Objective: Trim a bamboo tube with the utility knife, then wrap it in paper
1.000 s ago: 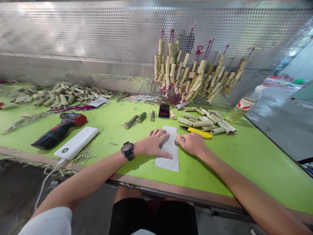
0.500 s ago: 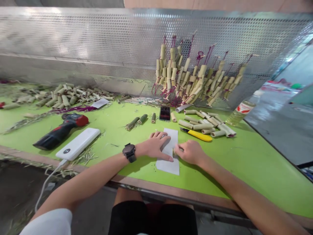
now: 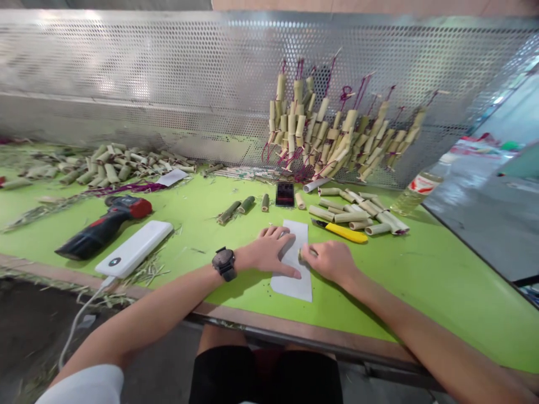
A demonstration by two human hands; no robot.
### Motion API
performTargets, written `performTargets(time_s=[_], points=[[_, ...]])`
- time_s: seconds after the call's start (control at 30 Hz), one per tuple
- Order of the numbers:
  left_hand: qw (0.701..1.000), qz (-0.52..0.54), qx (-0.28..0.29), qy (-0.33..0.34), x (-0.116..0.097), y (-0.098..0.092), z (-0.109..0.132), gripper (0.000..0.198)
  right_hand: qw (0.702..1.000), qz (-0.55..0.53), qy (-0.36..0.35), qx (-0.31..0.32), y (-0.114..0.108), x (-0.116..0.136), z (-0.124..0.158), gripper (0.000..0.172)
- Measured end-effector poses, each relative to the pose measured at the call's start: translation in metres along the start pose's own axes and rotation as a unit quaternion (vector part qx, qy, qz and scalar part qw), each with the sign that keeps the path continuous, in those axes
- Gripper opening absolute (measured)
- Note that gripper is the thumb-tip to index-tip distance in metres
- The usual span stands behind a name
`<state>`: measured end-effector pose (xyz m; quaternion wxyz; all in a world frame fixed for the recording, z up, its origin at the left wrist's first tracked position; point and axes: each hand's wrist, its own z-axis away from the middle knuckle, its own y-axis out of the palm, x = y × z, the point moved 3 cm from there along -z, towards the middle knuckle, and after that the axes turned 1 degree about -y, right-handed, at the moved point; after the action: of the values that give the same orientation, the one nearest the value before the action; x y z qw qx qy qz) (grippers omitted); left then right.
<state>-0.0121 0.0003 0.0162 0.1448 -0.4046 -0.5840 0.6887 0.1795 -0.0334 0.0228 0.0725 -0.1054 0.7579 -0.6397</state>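
Note:
A white sheet of paper (image 3: 296, 288) lies lengthwise on the green tabletop in front of me. My left hand (image 3: 275, 252), below a black wristwatch (image 3: 224, 262), lies flat on the sheet with fingers spread, pressing it down. My right hand (image 3: 330, 261) is closed at the sheet's right edge around a short bamboo piece (image 3: 300, 255); only its pale end shows, against the paper. A yellow utility knife (image 3: 345, 232) lies just beyond that hand, blade end to the left. Dark specks dot the table beside the sheet's lower left corner.
Cut bamboo tubes (image 3: 349, 216) lie at the right near an oil bottle (image 3: 421, 186). Strung bamboo bundles (image 3: 324, 132) lean on the perforated metal panel (image 3: 168, 73). At left are a cordless drill (image 3: 105, 224), a white power bank (image 3: 135, 249) with its cable, and a bamboo heap (image 3: 113, 163).
My right hand has shifted slightly, with the bamboo piece moving a little up along the sheet's edge. The left hand stays spread on the paper.

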Motion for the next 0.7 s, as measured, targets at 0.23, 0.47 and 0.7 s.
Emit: performTargets(time_s=[0.23,0.47,0.7], points=[[1.0,-0.009,0.0,0.0,0.0,-0.001,-0.001,0.113,0.999,-0.002,0.032,-0.009,-0.002,-0.001,-0.003,0.064],[1.0,-0.018,0.006,-0.002,0.002,-0.001,-0.002,0.114,0.997,0.01,0.076,-0.009,-0.006,-0.002,0.0,0.061],[1.0,-0.01,0.009,0.0,0.001,-0.001,-0.002,0.116,0.998,-0.023,-0.017,0.048,-0.008,0.0,0.002,0.065]])
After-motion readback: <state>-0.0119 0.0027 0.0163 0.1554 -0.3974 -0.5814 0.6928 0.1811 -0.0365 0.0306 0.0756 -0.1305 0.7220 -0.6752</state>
